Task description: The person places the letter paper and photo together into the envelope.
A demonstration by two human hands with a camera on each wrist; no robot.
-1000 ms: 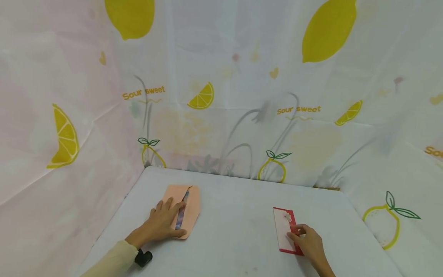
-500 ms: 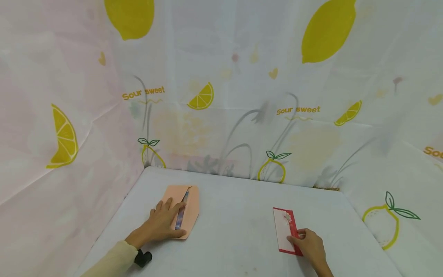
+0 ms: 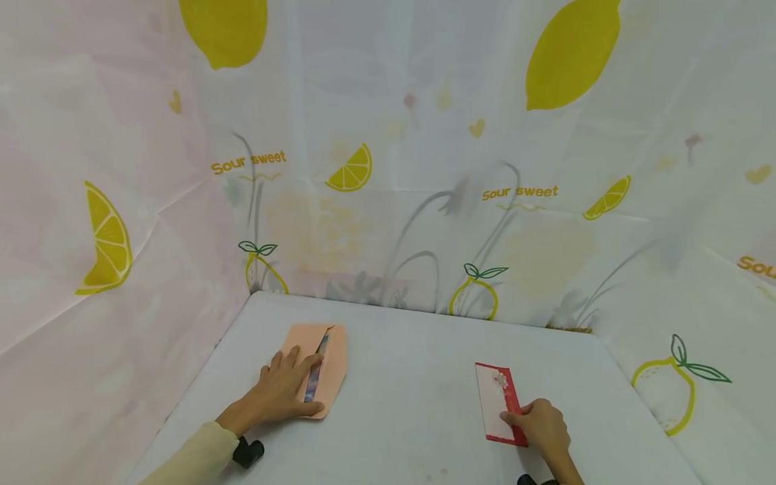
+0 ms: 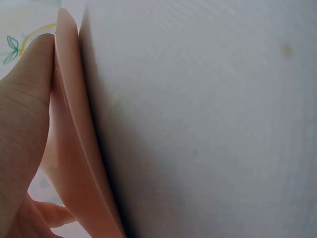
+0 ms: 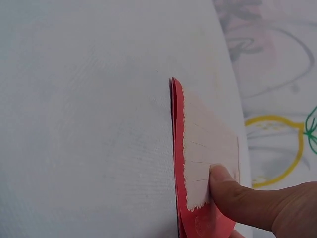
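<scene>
A peach envelope (image 3: 337, 370) lies at the left of the white table, a strip of blue-purple print (image 3: 314, 377) showing through its lengthwise opening. My left hand (image 3: 281, 391) rests on it with fingers spread. In the left wrist view the thumb lies against the envelope's face (image 4: 74, 148). On the right is a folded red greeting card (image 3: 494, 397) with a pale pink front and a small flower near its top. My right hand (image 3: 542, 428) pinches the card's right edge. The right wrist view shows the thumb on the lined pink panel (image 5: 203, 144); the other fingers are mostly hidden behind the card.
The white table (image 3: 412, 377) stretches between the two hands. A lemon-printed curtain (image 3: 388, 222) encloses its back and sides. A black wrist device (image 3: 247, 453) sits under the left wrist, and part of another (image 3: 529, 479) shows by the right.
The right hand's fingers have drawn in from the card's face to its right edge, and the thumb stays on the front. The left hand and envelope keep their places.
</scene>
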